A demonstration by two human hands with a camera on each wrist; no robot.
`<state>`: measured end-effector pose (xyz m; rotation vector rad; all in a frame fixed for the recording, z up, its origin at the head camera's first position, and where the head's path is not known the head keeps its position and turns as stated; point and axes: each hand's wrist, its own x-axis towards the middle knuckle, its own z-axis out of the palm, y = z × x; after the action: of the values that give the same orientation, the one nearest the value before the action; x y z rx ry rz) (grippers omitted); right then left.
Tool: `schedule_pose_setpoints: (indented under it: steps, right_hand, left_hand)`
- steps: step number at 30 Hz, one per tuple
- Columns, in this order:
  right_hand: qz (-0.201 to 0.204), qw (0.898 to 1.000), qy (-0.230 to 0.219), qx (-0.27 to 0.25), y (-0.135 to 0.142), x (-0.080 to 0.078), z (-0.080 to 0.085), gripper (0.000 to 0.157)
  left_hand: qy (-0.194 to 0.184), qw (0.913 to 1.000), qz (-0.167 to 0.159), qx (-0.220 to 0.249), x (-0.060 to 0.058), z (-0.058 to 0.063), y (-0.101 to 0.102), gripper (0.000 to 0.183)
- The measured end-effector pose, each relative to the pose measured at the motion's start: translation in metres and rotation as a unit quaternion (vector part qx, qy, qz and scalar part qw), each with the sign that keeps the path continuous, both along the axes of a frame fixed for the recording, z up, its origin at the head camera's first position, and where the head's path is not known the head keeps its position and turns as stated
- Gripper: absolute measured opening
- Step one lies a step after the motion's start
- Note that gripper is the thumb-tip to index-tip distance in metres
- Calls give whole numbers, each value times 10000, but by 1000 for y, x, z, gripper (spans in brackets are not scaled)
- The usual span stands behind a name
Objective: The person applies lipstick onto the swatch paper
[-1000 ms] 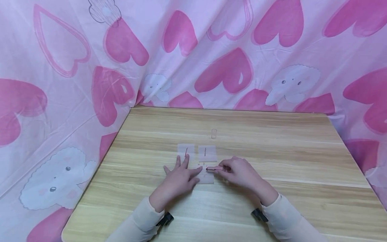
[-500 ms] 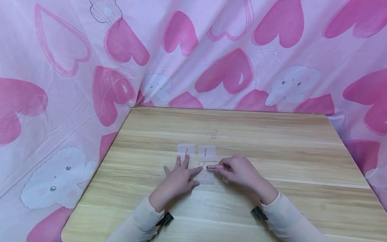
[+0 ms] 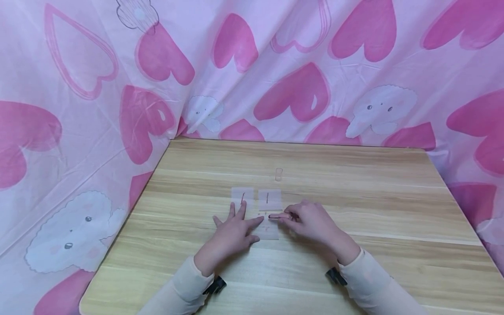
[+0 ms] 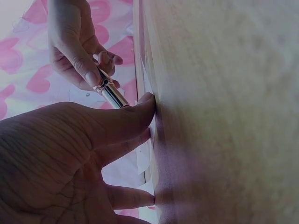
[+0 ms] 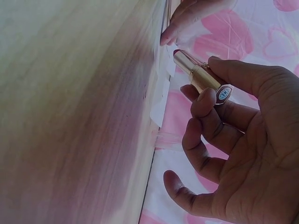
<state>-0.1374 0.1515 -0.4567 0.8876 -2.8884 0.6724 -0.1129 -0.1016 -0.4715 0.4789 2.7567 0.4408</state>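
In the head view my right hand [image 3: 311,221] pinches a lipstick [image 3: 280,216] between thumb and fingers. Its dark red tip points left, over the nearest paper piece [image 3: 269,234], which bears small faint red marks. The right wrist view shows the gold tube of the lipstick [image 5: 203,78] with a round label on its base end; the other fingers curl loosely below it. My left hand [image 3: 232,232] lies spread, index fingertip and thumb at the nearest paper, other fingers reaching toward the left paper piece [image 3: 238,192]. That piece and the right paper piece [image 3: 275,199] each carry one red stroke.
A clear cap [image 3: 278,174] lies on the wooden table [image 3: 354,183] beyond the papers. Pink heart-patterned cloth [image 3: 291,96] hangs behind and to the left of the table. A black strap mount shows at each sleeve cuff.
The lipstick in my right hand has shifted slightly away from me over the nearest paper. My left hand stays in place.
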Motion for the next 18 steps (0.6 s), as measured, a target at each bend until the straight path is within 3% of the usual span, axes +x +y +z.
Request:
schedule_pose_setpoints:
  steps: [9,18]
  right_hand:
    - [-17,9999,57,133,-1,0,-1,19]
    - [-150,9990,-247,348,-3,2,-4,19]
  left_hand:
    - [2,10000,-6,-2,0,0,0,54]
    - [-19,10000,2,33,0,0,0,54]
